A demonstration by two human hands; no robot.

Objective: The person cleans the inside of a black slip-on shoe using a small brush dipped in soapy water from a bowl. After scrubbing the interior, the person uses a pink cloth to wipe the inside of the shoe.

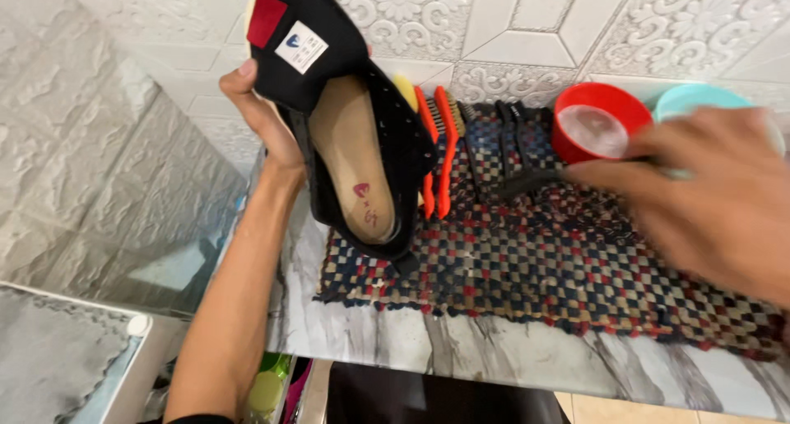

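- marble-look desk (494, 354) against a patterned tile wall (510, 29)
- woven checked mat (559, 268) in red, navy and cream lies flat on the desk
- black shoe (354, 120) held up over the mat's left end, opening toward the viewer, tan insole (354, 157) showing, tongue with red patch and white label at the top
- left hand (263, 115): grip closed around the shoe's left side, thumb on the edge
- right hand (716, 194): blurred, low over the mat's right part; fingers on a black brush (527, 181); cannot tell whether the grip has closed
- red cup (597, 120) and teal bowl (699, 99) at the mat's far edge
- orange-handled brushes (440, 152) just behind the shoe
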